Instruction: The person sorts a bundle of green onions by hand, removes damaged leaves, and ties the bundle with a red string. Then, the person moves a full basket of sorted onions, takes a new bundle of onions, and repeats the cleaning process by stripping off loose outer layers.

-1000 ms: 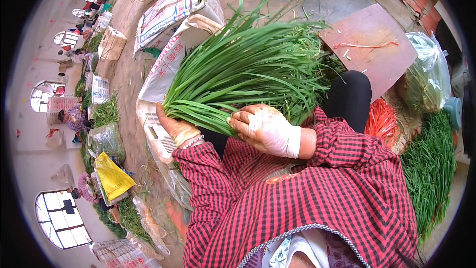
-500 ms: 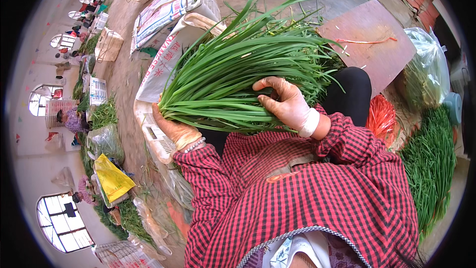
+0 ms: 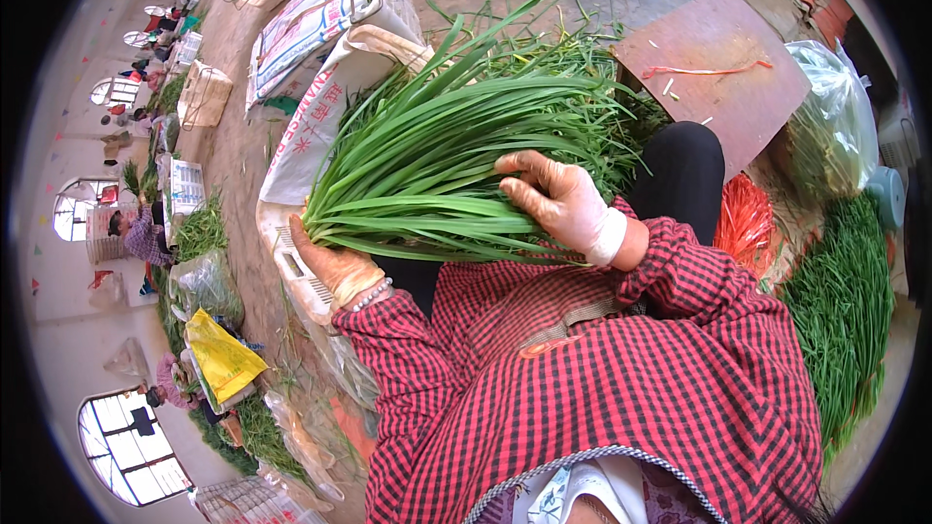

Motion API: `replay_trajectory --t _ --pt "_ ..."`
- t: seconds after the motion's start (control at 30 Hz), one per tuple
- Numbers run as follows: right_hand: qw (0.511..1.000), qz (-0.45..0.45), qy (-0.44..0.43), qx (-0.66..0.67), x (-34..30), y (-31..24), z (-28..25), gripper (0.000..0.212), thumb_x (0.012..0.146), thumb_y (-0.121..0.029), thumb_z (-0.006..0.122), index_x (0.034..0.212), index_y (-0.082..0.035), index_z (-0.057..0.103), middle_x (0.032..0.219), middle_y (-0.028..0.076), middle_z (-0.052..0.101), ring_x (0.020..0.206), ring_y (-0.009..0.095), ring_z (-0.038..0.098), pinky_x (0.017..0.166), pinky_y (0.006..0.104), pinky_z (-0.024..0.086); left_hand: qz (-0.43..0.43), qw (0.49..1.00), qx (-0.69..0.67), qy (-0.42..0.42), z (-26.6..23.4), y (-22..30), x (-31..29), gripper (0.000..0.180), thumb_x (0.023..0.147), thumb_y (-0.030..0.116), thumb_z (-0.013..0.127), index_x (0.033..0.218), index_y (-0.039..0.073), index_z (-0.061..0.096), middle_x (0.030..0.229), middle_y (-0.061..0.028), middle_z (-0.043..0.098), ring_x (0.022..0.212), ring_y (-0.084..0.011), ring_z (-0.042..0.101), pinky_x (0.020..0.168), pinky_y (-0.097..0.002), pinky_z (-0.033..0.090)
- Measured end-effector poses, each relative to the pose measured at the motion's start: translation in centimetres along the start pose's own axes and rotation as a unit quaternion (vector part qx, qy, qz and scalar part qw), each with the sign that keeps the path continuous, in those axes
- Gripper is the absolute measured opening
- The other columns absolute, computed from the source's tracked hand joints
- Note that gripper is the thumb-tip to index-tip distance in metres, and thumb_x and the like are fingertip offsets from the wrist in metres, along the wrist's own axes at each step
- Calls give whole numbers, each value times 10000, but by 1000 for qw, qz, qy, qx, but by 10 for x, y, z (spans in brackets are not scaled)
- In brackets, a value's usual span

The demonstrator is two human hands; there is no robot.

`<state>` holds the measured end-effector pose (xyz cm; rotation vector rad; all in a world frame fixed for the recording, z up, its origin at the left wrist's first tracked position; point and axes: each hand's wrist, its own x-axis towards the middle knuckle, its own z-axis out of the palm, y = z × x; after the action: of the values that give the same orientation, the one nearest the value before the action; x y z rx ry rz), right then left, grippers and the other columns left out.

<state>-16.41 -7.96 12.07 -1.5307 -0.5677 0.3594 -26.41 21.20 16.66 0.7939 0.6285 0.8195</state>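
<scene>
While the left hand [image 3: 337,269] clenches the base of the green leaf bunch [image 3: 417,165], right hand [image 3: 575,211] is loose over it, thumb + forefinger apart, nothing pinched afaict. Prob mid-sorting imo; next move needs a light pinch on strays. Leaves fan right & away from left grip, toward a loose greens pile [image 3: 563,60].

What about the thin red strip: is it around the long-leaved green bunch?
No, the thin red strip lies on the flat pinkish board, away from the bunch.
</scene>
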Motion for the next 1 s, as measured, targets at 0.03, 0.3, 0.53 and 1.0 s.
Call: replay_trajectory --t 0.03,0.3,0.53,1.0 --pt "999 31 10 10 1 7 -1 279 956 -131 653 1223 -58 614 730 1 637 648 57 537 606 241 467 3 1000 1 2 -2 -3 2 458 931 445 618 1180 61 616 1153 -96 669 1066 -257 640 942 -439 530" --pt "940 -184 62 -282 17 1 1 259 796 -144 749 1023 -121 624 827 50 623 733 247 658 617 348 534 5 999 16 40 8 -9 -4 437 920 416 637 1171 59 619 1135 -102 677 1025 -258 659 902 -428 558" --pt "912 -234 11 -336 31 -2 13 255 789 -193 741 1013 -124 640 935 58 609 811 274 645 652 401 530 -7 1000 8 15 7 -20 2 425 931 408 634 1158 49 624 1121 -101 679 1017 -255 662 897 -420 561" --pt "874 -297 -41 -382 52 -6 25 175 826 -263 689 856 -115 601 850 72 609 809 284 622 689 432 511 -2 1000 -4 -13 27 -29 -4 361 921 340 661 1107 34 615 1063 -113 671 965 -256 660 882 -429 568"
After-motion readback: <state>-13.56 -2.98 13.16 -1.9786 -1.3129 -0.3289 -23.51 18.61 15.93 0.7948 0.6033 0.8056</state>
